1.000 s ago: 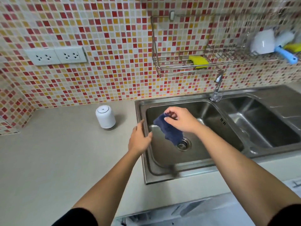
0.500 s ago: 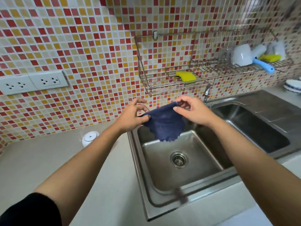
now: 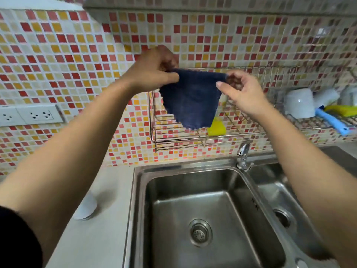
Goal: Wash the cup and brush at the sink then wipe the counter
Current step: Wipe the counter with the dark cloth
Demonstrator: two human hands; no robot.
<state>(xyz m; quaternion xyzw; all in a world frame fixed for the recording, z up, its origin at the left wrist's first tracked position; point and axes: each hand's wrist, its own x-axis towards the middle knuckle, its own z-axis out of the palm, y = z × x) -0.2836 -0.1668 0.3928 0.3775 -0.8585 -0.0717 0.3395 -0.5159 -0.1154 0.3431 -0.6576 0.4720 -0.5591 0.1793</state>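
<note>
Head view, sink area. Both hands are raised in front of the tiled wall [image 3: 58, 55], above the sink [image 3: 138, 200]. Between them hangs a dark blue cloth [image 3: 191, 101].

The left hand [image 3: 154, 71] pinches the cloth's upper left corner with curled fingers and thumb. The right hand [image 3: 241, 91] pinches the upper right corner between its fingertips, with the thumb extended below. The top edge of the cloth is drawn nearly straight between the two grips. The rest hangs freely to a point in front of the left half of the wire rack [image 3: 193, 140], whose top rail runs just behind the cloth's top edge. Whether the cloth touches that rail cannot be told.

A yellow sponge [image 3: 217, 128] lies on the rack floor, just beside the cloth's lower tip. At the rack's right end, well apart from both hands, a white cup [image 3: 299, 102] stands upside down. The brush [image 3: 331, 120] lies beside it, its blue handle jutting over the rack's front edge.

The faucet [image 3: 243, 154] stands at the sink's back edge, below the right hand. On the counter [image 3: 104, 238], near the sink's left edge, a white canister [image 3: 86, 208] is partly hidden by the left forearm. Wall sockets [image 3: 32, 115] sit at the far left.
</note>
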